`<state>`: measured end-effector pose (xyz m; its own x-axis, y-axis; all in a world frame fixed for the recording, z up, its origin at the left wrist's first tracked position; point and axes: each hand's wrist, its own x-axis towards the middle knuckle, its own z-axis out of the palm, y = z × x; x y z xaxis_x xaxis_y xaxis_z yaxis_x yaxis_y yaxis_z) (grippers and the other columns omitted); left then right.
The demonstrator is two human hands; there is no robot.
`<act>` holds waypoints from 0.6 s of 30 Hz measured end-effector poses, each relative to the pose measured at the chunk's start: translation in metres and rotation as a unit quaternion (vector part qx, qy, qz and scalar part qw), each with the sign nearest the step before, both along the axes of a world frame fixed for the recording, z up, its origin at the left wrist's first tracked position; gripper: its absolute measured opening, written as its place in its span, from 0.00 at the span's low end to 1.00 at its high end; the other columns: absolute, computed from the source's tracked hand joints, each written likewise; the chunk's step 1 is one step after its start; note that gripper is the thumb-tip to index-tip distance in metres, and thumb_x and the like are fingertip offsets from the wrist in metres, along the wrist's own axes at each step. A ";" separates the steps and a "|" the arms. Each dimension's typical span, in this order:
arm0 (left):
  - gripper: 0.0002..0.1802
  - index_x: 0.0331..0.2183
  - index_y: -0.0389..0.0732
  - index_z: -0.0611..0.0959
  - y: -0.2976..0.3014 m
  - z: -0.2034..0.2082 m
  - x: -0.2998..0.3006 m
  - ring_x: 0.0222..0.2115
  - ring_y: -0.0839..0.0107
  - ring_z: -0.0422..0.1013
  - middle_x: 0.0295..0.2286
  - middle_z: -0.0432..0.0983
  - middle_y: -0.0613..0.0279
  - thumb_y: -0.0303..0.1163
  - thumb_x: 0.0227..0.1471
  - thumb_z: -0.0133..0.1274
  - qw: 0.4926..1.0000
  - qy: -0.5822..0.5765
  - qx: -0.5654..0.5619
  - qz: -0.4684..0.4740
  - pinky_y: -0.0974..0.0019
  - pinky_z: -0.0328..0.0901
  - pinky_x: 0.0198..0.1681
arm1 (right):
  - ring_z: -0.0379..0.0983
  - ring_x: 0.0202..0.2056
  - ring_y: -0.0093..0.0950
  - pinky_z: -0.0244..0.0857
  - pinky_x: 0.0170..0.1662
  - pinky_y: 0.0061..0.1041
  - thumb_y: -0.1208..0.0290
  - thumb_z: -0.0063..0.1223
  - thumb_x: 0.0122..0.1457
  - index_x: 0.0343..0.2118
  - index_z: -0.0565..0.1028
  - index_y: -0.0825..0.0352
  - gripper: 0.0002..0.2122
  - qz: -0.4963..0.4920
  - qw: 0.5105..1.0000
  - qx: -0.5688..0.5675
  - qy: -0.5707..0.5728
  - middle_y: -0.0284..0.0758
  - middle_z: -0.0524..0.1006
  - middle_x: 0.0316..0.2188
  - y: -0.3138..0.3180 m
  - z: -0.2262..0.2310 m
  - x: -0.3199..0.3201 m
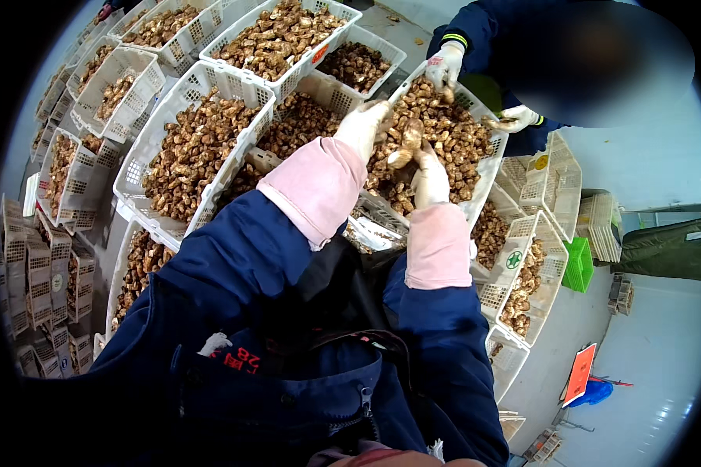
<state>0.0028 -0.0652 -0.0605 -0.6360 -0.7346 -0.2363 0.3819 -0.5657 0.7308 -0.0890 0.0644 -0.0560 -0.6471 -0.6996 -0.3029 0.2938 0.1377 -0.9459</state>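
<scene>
A room with a pale wall and grey floor is crowded with white plastic crates, most filled with brown mushrooms. In the middle, a heaped crate is reached into by two pale-gloved hands, their sleeves ending in pink cuffs. Between the hands, above the heap, a large mushroom is gripped at the fingertips of the right hand, its pale stem end pointed toward the wearer. The left hand is placed to the left of that mushroom, fingers bent; whether anything is held there cannot be told. Across the crate, a co-worker's gloved hand is lowered to the heap; the other is held near the right corner.
</scene>
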 end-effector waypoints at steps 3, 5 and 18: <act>0.20 0.50 0.43 0.76 0.028 0.036 -0.006 0.36 0.75 0.72 0.41 0.76 0.64 0.40 0.57 0.53 0.984 0.065 0.078 -0.149 0.69 0.70 0.40 | 0.76 0.37 0.33 0.71 0.37 0.35 0.65 0.36 0.64 0.51 0.68 0.67 0.17 0.067 0.949 -0.236 -0.197 0.40 0.77 0.41 0.032 0.023 -0.013; 0.21 0.50 0.43 0.75 0.033 0.045 -0.004 0.35 0.76 0.73 0.40 0.76 0.66 0.39 0.57 0.53 0.985 0.044 0.020 -0.166 0.70 0.70 0.37 | 0.77 0.34 0.35 0.73 0.37 0.35 0.59 0.39 0.64 0.52 0.68 0.65 0.18 0.001 0.949 -0.207 -0.236 0.39 0.78 0.41 0.044 0.034 -0.004; 0.28 0.55 0.38 0.69 0.054 0.059 0.001 0.44 0.79 0.68 0.47 0.72 0.65 0.39 0.56 0.55 0.951 0.067 -0.114 -0.280 0.75 0.64 0.40 | 0.72 0.38 0.26 0.64 0.44 0.22 0.66 0.45 0.61 0.52 0.70 0.74 0.20 -0.045 0.996 -0.079 -0.015 0.37 0.78 0.38 0.067 0.018 -0.009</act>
